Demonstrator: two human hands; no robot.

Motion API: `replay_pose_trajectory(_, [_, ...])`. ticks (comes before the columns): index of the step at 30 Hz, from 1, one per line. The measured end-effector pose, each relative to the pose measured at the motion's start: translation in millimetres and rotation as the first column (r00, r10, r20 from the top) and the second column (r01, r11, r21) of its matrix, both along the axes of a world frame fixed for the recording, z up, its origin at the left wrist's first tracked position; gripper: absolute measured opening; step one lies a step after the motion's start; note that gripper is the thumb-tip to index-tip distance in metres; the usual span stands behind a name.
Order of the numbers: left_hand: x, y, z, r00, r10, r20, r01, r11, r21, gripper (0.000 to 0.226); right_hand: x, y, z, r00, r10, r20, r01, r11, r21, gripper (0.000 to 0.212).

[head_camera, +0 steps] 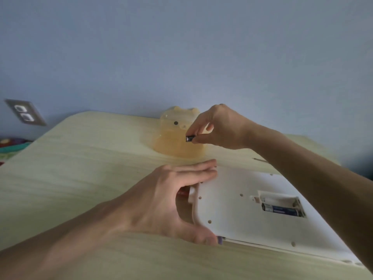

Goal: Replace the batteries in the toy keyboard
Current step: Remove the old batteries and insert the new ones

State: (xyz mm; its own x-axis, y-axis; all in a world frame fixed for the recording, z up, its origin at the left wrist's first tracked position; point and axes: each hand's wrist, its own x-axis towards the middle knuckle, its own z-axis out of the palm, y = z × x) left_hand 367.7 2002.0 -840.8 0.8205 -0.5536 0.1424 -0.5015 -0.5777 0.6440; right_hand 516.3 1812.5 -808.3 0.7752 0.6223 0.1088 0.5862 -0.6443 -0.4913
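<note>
The white toy keyboard (238, 209) lies face down on the table, its battery compartment (281, 205) uncovered. One blue battery (280, 210) sits in the nearer slot; the farther slot shows white. My left hand (171, 199) grips the keyboard's left end, fingers over the far edge and thumb at the near edge. My right hand (218, 128) hovers above the table beyond the keyboard and pinches a small battery (190, 138) between thumb and fingertips, in front of the bear-shaped container.
A translucent yellow bear-shaped container (179, 136) stands at the back of the pale wooden table (80, 168). A wall socket (25, 115) is on the blue wall at the left. Colourful fabric (12, 145) lies beyond the table's left edge.
</note>
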Motion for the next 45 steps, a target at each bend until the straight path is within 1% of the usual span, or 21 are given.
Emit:
replay_pose_trajectory(4, [1.0, -0.1, 0.8, 1.000, 0.003, 0.002, -0.003, 1.000, 0.008, 0.119, 7.5, 13.4, -12.1, 1.000, 0.003, -0.003, -0.003, 0.994, -0.106, 0.015])
replay_pose_trajectory(9, [2.7, 0.4, 0.0, 1.000, -0.003, -0.006, 0.004, 1.000, 0.011, 0.118, 6.0, 15.3, -9.8, 1.000, -0.003, 0.014, 0.004, 0.992, -0.123, 0.018])
replay_pose_trajectory(13, [4.7, 1.6, -1.9, 1.000, -0.017, 0.017, 0.017, 1.000, 0.011, 0.118, -5.6, -0.4, 2.0, 0.998, -0.026, 0.062, 0.031, 0.996, -0.088, 0.020])
replay_pose_trajectory(16, [8.0, 3.3, -3.1, 0.999, -0.042, 0.029, 0.042, 0.999, 0.022, 0.117, -30.4, -27.0, 11.9, 0.996, -0.021, 0.085, 0.026, 0.998, -0.057, 0.020])
replay_pose_trajectory(21, [15.9, 7.0, -6.8, 0.991, -0.098, 0.087, 0.096, 0.995, 0.025, 0.116, -88.7, -84.9, 18.1, 0.998, -0.050, 0.033, 0.050, 0.999, 0.007, 0.019])
replay_pose_trajectory(24, [21.2, 8.6, -7.4, 0.986, -0.123, 0.113, 0.121, 0.992, 0.024, 0.112, -115.1, -111.6, 19.3, 0.998, -0.062, -0.030, 0.062, 0.998, -0.001, 0.017])
replay_pose_trajectory(26, [24.8, 9.4, -6.8, 0.981, -0.142, 0.134, 0.140, 0.990, 0.025, 0.109, -127.7, -121.8, 17.2, 0.998, -0.033, -0.059, 0.032, 0.999, -0.021, 0.014])
replay_pose_trajectory(29, [28.0, 10.2, -5.2, 0.973, -0.162, 0.165, 0.159, 0.987, 0.034, 0.108, -139.9, -127.1, 11.4, 0.999, 0.017, -0.032, -0.018, 0.999, -0.032, 0.007])
replay_pose_trajectory(34, [27.9, 9.7, -3.8, 0.969, -0.166, 0.182, 0.162, 0.986, 0.040, 0.106, -144.8, -126.1, 7.9, 0.998, 0.068, 0.006, -0.068, 0.997, -0.041, 0.009])
replay_pose_trajectory(39, [29.0, 11.1, -4.9, 0.971, -0.164, 0.174, 0.159, 0.986, 0.039, 0.108, -142.5, -117.2, 7.6, 0.986, 0.147, 0.084, -0.131, 0.976, -0.172, 0.011])
replay_pose_trajectory(43, [29.1, 11.7, -6.6, 0.971, -0.166, 0.174, 0.161, 0.986, 0.047, 0.110, -148.2, -109.0, 5.0, 0.980, 0.173, 0.098, -0.146, 0.962, -0.232, 0.009])
replay_pose_trajectory(45, [29.6, 11.3, -6.4, 0.969, -0.169, 0.181, 0.160, 0.985, 0.063, 0.111, -151.0, -108.0, -0.4, 0.984, 0.151, 0.096, -0.127, 0.967, -0.222, 0.020])
